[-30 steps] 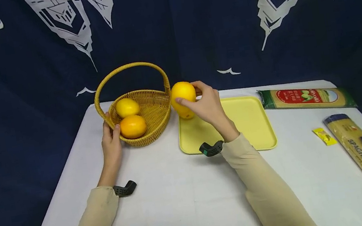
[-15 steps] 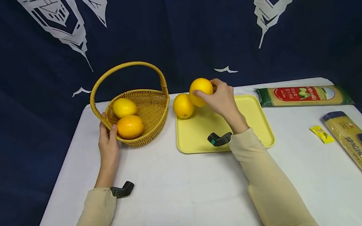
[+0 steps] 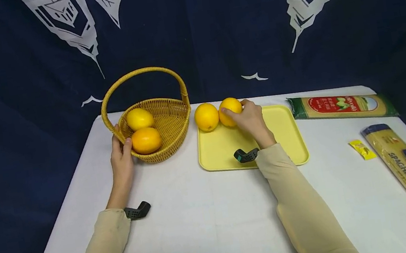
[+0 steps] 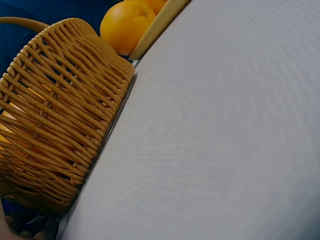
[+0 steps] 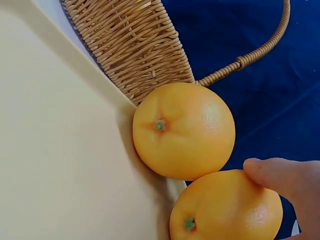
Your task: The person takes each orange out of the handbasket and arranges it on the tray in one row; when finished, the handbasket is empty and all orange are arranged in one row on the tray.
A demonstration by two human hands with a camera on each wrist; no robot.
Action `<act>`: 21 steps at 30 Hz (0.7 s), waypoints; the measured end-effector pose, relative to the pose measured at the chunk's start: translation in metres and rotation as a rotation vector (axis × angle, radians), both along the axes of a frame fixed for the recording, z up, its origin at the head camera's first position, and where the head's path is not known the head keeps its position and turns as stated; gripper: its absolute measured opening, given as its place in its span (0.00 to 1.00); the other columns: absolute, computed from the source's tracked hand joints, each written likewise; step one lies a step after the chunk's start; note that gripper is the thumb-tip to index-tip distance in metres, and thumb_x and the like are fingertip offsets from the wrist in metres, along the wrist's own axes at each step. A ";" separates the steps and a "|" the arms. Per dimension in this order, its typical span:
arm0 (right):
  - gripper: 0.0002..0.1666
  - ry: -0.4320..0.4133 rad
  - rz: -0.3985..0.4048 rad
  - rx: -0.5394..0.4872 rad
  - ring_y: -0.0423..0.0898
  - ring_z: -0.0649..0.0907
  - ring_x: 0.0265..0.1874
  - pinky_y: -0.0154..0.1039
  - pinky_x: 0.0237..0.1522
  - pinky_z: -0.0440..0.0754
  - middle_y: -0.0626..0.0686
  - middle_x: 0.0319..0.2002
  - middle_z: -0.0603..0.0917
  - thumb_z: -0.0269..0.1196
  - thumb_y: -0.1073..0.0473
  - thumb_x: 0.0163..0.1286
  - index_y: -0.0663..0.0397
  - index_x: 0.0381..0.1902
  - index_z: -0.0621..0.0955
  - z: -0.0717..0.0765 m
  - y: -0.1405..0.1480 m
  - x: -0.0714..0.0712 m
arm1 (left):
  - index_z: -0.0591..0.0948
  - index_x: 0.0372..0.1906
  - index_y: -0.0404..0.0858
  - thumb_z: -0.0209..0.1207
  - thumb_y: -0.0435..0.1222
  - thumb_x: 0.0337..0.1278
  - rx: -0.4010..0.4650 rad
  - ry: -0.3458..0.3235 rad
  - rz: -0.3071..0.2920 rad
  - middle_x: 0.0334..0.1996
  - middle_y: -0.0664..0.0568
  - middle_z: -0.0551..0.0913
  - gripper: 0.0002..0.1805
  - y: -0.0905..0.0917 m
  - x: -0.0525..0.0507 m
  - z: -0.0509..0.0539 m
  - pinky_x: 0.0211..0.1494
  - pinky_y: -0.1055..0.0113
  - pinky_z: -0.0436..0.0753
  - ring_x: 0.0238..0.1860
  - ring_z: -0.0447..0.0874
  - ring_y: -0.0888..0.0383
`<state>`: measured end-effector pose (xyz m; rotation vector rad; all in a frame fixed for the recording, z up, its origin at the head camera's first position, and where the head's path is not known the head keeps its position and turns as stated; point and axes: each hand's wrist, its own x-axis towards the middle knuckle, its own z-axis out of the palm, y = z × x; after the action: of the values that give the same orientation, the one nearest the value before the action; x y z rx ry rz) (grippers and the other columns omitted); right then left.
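Right hand [image 3: 252, 122] curls round one orange [image 3: 234, 106]; gentle pressure should avoid jostling the second orange [image 3: 207, 117] beyond its grip; left hand [image 3: 121, 165] grips the wicker basket [image 3: 172, 146].

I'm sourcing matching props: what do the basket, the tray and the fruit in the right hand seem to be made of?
Basket: likely rattan or a plastic imitation, low sheen; woven round strands.
Tray: probably plastic, smooth; even yellow colour, rounded corners.
Fruit in the right hand: smooth skin, softly glossy highlight, green stem spot; real or artificial, I can't tell.
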<state>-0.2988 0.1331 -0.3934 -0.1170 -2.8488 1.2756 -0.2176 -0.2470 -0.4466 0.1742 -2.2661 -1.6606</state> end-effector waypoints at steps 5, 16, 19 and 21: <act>0.54 0.002 0.007 -0.010 0.65 0.77 0.63 0.57 0.66 0.80 0.70 0.65 0.79 0.61 0.28 0.71 0.71 0.72 0.72 0.000 0.001 0.000 | 0.51 0.86 0.60 0.44 0.48 0.86 0.006 -0.006 -0.009 0.85 0.60 0.53 0.33 0.003 0.003 0.005 0.87 0.58 0.54 0.84 0.51 0.60; 0.49 0.067 -0.032 -0.044 0.66 0.69 0.72 0.57 0.72 0.74 0.70 0.66 0.79 0.57 0.31 0.76 0.69 0.73 0.71 0.006 0.001 0.000 | 0.51 0.86 0.59 0.44 0.48 0.85 -0.008 -0.004 0.000 0.85 0.58 0.54 0.33 0.001 0.000 0.001 0.86 0.57 0.58 0.83 0.53 0.59; 0.48 0.078 -0.042 -0.047 0.66 0.69 0.71 0.57 0.72 0.73 0.69 0.65 0.80 0.58 0.32 0.76 0.69 0.73 0.72 0.008 0.001 0.001 | 0.51 0.87 0.56 0.44 0.46 0.86 -0.001 -0.013 -0.001 0.85 0.56 0.54 0.33 0.003 0.003 0.006 0.86 0.56 0.57 0.84 0.53 0.58; 0.46 0.071 -0.043 -0.043 0.66 0.69 0.71 0.58 0.72 0.73 0.69 0.65 0.80 0.60 0.35 0.76 0.68 0.73 0.72 0.009 0.001 0.002 | 0.51 0.87 0.52 0.44 0.44 0.86 0.007 -0.019 -0.008 0.86 0.55 0.53 0.34 0.006 0.006 0.012 0.87 0.57 0.56 0.84 0.51 0.57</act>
<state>-0.2969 0.1339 -0.3841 -0.1300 -2.7453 1.3063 -0.2117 -0.2412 -0.4348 0.1837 -2.2774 -1.6782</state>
